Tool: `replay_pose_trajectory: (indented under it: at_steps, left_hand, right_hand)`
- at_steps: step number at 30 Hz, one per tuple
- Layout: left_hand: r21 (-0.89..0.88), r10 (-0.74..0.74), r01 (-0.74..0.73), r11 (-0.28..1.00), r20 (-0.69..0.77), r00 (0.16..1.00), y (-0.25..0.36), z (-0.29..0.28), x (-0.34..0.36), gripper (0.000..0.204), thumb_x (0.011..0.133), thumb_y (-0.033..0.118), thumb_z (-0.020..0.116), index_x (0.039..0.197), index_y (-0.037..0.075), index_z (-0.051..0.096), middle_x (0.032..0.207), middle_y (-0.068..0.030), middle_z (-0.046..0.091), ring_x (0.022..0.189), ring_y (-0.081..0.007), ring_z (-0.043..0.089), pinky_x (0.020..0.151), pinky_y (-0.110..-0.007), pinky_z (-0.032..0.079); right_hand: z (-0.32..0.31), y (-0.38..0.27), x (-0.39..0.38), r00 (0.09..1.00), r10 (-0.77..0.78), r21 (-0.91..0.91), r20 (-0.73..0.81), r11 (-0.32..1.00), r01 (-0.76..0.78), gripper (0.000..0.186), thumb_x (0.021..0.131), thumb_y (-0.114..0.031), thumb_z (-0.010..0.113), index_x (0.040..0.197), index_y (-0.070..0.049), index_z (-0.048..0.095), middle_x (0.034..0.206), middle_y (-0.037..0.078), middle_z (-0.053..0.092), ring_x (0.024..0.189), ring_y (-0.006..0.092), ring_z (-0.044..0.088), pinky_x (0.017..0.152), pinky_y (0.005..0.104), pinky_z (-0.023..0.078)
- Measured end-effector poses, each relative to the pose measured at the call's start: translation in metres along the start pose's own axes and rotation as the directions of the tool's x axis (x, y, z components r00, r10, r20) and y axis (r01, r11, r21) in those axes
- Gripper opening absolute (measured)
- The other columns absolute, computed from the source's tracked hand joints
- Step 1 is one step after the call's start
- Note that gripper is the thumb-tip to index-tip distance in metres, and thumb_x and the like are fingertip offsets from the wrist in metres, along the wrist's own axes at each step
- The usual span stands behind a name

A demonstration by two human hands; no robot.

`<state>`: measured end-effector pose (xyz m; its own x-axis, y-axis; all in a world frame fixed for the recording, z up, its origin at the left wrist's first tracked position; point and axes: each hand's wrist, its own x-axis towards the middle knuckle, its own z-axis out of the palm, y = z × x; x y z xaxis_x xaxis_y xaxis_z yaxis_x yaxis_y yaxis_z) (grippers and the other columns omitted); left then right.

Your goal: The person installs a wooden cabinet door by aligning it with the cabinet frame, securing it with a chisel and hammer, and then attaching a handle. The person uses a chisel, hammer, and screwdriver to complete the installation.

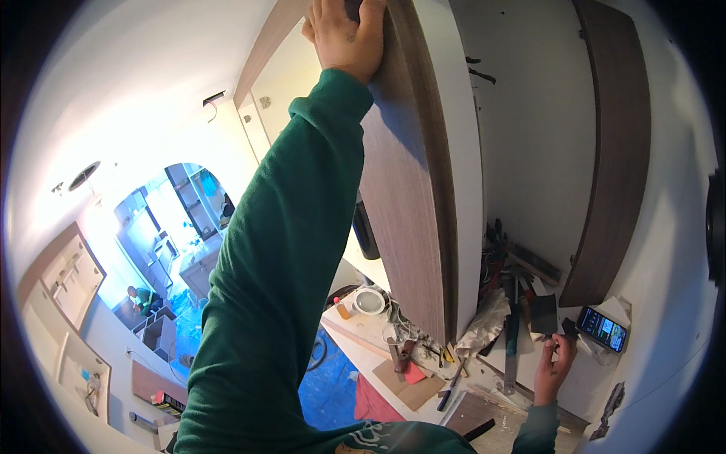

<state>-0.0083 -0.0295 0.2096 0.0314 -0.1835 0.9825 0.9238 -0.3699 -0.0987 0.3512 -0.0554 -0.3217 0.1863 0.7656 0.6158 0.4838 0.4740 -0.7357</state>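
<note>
My left arm reaches up in a green sleeve, and my left hand (346, 34) rests spread against the upper part of a brown wood-grain cabinet panel (404, 204). Its fingertips run out at the top of the picture. Low at the right, my right hand (553, 365) is closed, with its fingertips pinched at the lower edge of a small dark flat square piece (543, 315). Whether that piece has a handle is hidden. Just right of it, a phone (603, 329) with a lit screen leans near the wall.
Hand tools, among them a long flat metal-bladed tool (511, 356), crowd the worktop with a crumpled bag (484, 325). A round white fitting (370, 301) lies farther left. Another brown panel (612, 151) stands at right. Far left, a person (142, 300) crouches near blue floor sheeting (185, 325).
</note>
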Motion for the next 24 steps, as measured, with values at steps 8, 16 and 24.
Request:
replay_pose_trajectory:
  at_steps: [8, 16, 24]
  left_hand:
    - [-0.377, -0.279, 0.250, 0.892, -0.024, 0.960, -0.029, 0.006, 0.010, 0.038, 0.103, 0.032, 0.047, 0.119, 0.001, 0.062, 0.114, -0.0212, 0.062, 0.107, -0.0352, 0.057, 0.101, -0.044, 0.042]
    - [-0.326, -0.167, 0.215, 0.921, 0.169, 0.971, -0.129, -0.013, 0.058, 0.083, 0.102, 0.071, 0.034, 0.093, -0.003, 0.069, 0.091, -0.0136, 0.064, 0.093, -0.0241, 0.056, 0.090, -0.043, 0.044]
    - [-0.103, -0.238, 0.310, 0.945, 0.431, 0.870, -0.105, -0.040, 0.076, 0.098, 0.098, 0.080, 0.023, 0.099, -0.005, 0.071, 0.102, -0.0195, 0.069, 0.100, -0.0288, 0.059, 0.098, -0.045, 0.045]
  right_hand:
    - [-0.001, 0.003, 0.000, 0.999, 0.015, 0.013, -0.034, 1.000, -0.014, 0.016, 0.097, -0.013, 0.064, 0.109, -0.002, 0.062, 0.109, 0.014, 0.059, 0.100, 0.0300, 0.055, 0.091, 0.0423, 0.046]
    - [0.001, 0.013, -0.002, 1.000, -0.012, -0.022, -0.002, 1.000, 0.012, 0.018, 0.098, -0.015, 0.064, 0.111, -0.003, 0.063, 0.111, 0.013, 0.060, 0.101, 0.0285, 0.055, 0.088, 0.0407, 0.047]
    - [0.003, 0.013, -0.003, 0.999, 0.028, 0.006, -0.018, 1.000, -0.028, 0.020, 0.099, -0.016, 0.064, 0.113, -0.002, 0.062, 0.113, 0.013, 0.059, 0.101, 0.0282, 0.056, 0.089, 0.0408, 0.047]
